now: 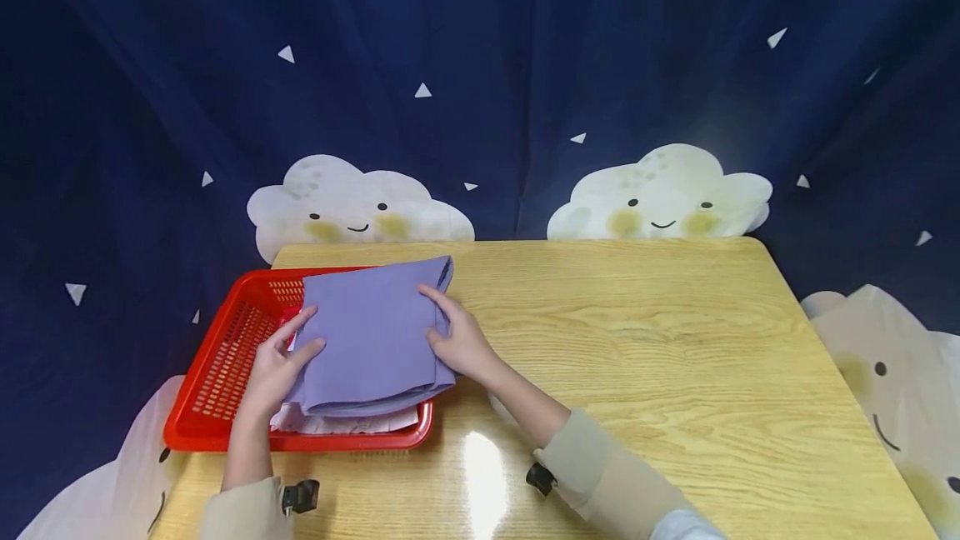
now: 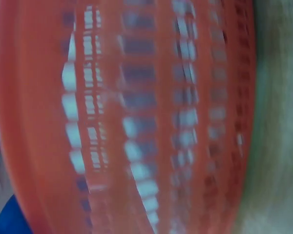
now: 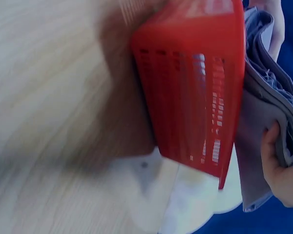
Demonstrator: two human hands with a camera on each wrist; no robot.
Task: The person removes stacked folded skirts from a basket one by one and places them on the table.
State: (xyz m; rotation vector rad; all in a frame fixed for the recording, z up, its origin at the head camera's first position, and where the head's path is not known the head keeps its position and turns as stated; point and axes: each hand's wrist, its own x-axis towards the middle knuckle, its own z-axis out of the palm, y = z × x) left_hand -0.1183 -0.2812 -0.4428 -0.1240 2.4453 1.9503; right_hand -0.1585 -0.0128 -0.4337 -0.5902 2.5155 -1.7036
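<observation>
A folded purple cloth lies over the right part of a red plastic basket in the head view. My left hand holds the cloth's left edge between thumb and fingers. At the opposite edge, my right hand grips it, thumb and forefinger on top. The right wrist view shows the cloth's layered, frayed edges beside the basket rim, with the right hand around the fold. Beneath the cloth, white patterned fabric and a bit of red show inside the basket. The basket's slotted wall fills the left wrist view, blurred.
The basket stands at the left of a light wooden table. A dark blue curtain with white triangles and smiling clouds hangs behind and around the table. Small black devices are strapped at both wrists.
</observation>
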